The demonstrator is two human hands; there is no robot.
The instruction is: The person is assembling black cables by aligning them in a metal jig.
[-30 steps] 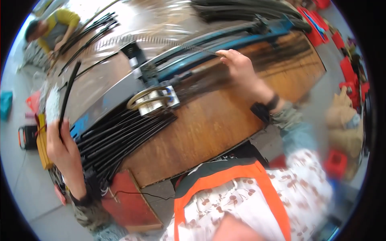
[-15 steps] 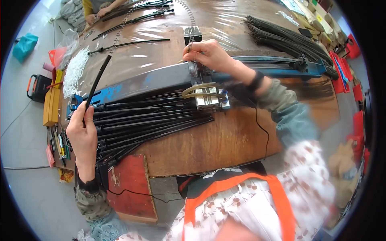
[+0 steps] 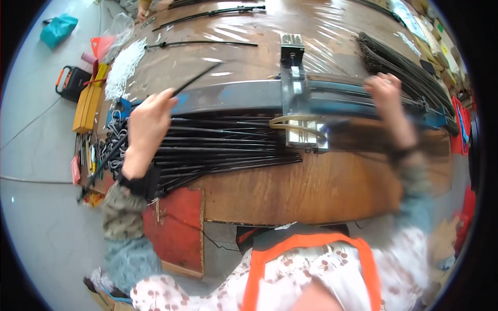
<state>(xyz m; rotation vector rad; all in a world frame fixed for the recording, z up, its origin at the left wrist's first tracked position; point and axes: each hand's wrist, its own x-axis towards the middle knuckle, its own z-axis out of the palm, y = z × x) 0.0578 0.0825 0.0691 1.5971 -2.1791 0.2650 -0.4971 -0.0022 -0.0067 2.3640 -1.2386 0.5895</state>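
My left hand [image 3: 148, 132] is closed around a thin black tube [image 3: 199, 78], which slants up to the right over the long blue-grey metal rail [image 3: 233, 96]. My right hand [image 3: 385, 96] hovers above the rail's right half, slightly smeared, its fingers curled in. Whatever it may hold does not show. Between the hands, a small metal clamp fixture [image 3: 306, 133] with a yellowish hose loop [image 3: 282, 123] sits against the rail's near side. Below my left hand lies a row of black rods [image 3: 223, 150] with ends toward the fixture.
A pile of small white pieces [image 3: 124, 70] and a yellow box [image 3: 89, 109] are at the left. Thin dark rods lie bundled [image 3: 404, 72] at the far right, near a red bin [image 3: 460, 124]. Another person's hand [image 3: 142, 13] shows at the top left.
My right hand has left the fixture's post and moved right along the rail. The coil spring it pinched no longer shows. My left hand tilted the tube rightward, and the view has shifted.
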